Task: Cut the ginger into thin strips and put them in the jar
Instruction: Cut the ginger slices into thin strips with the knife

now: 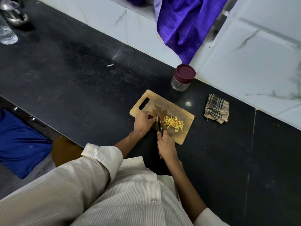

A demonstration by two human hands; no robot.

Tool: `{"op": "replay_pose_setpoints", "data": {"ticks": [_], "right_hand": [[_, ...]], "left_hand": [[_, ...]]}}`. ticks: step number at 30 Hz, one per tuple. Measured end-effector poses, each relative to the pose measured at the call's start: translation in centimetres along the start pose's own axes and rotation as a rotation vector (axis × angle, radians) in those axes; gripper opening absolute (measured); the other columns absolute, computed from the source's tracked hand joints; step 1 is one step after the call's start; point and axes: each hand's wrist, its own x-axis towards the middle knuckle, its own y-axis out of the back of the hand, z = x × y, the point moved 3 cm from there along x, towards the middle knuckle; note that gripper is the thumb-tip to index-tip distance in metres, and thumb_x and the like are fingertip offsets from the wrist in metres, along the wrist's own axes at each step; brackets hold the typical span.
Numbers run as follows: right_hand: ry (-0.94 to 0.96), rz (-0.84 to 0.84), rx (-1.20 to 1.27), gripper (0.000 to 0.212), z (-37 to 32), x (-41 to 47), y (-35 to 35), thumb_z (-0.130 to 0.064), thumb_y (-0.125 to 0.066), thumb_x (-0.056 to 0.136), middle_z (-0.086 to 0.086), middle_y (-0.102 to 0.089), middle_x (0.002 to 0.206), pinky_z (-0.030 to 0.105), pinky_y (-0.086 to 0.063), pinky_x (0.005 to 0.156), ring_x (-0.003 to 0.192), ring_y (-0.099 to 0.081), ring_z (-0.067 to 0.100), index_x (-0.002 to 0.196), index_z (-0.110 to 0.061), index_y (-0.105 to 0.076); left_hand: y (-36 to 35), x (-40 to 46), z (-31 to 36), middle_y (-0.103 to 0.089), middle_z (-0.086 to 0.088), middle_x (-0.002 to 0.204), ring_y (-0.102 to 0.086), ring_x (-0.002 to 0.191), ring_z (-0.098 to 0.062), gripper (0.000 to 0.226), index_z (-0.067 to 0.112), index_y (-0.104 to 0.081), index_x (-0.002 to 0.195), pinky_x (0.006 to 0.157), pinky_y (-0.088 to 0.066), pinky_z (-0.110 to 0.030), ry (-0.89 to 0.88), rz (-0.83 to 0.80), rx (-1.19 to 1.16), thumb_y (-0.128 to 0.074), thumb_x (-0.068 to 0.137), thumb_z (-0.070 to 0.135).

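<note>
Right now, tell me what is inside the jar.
The jar looks empty through its clear glass; no ginger strips have gone in. Its maroon lid is on and hides the top part.

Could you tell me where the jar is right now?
The lidded jar stands on the black counter by the wall, just beyond the cutting board.
</note>
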Motion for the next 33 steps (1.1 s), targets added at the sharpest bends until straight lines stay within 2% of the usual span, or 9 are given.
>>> {"op": "replay_pose_setpoints", "data": {"ticks": [7,10,14,21,26,33], "right_hand": [[0.017,0.007,-0.049,0.027,-0.6,0.1,-0.2,-0.033,-0.036,0.106,0.017,-0.064,0.102,0.055,-0.057,0.073,0.086,-0.069,0.036,0.108,-0.009,-0.049],[0.017,0.01,-0.059,0.027,-0.8,0.1,-0.3,-0.033,-0.036,0.106,0.017,-0.064,0.104,0.055,-0.057,0.073,0.086,-0.069,0.036,0.108,-0.009,-0.048],[-0.017,0.009,-0.079,0.029,-1.0,0.2,-0.3,-0.031,-0.036,0.106,0.02,-0.063,0.11,0.052,-0.055,0.08,0.096,-0.066,0.038,0.113,-0.005,-0.049],[-0.132,-0.026,-0.075,0.023,-1.1,1.2,-1.4,-0.034,-0.036,0.104,0.019,-0.064,0.108,0.057,-0.058,0.075,0.091,-0.068,0.04,0.106,-0.012,-0.044],[-0.19,-0.07,-0.068,0.03,-1.1,1.7,-1.4,-0.028,-0.04,0.105,0.02,-0.06,0.12,0.054,-0.056,0.083,0.107,-0.062,0.04,0.122,-0.004,-0.048],[-0.193,-0.093,-0.104,0.028,-1.0,2.1,-1.3,-0.023,-0.043,0.102,0.021,-0.058,0.123,0.055,-0.055,0.085,0.109,-0.06,0.041,0.121,-0.003,-0.048]], "left_hand": [[0.0,0.0,0.2,-0.067,0.001,0.077,-0.059,0.06,-0.008,0.009,0.019,-0.068,0.08,0.059,-0.054,-0.028,0.01,-0.003,0.016,-0.066,0.088,0.014],[0.1,0.0,0.3,-0.067,0.0,0.078,-0.059,0.063,-0.009,0.008,0.017,-0.068,0.08,0.058,-0.052,-0.027,0.01,0.016,0.023,-0.066,0.087,0.014],[0.0,0.1,0.2,-0.068,-0.001,0.08,-0.063,0.068,-0.013,0.007,0.016,-0.069,0.08,0.063,-0.056,-0.032,0.017,0.019,0.026,-0.067,0.087,0.014],[-0.2,0.1,0.2,-0.069,-0.001,0.081,-0.064,0.073,-0.012,0.006,0.013,-0.071,0.082,0.068,-0.056,-0.032,0.007,0.038,0.035,-0.067,0.086,0.015],[-0.4,0.2,0.0,-0.07,-0.003,0.082,-0.065,0.073,-0.015,0.006,0.011,-0.071,0.083,0.068,-0.057,-0.035,0.014,0.041,0.033,-0.067,0.086,0.013],[-0.5,0.3,-0.1,-0.07,-0.002,0.081,-0.064,0.071,-0.015,0.007,0.012,-0.071,0.082,0.067,-0.056,-0.034,0.019,0.053,0.046,-0.066,0.086,0.014]]}}
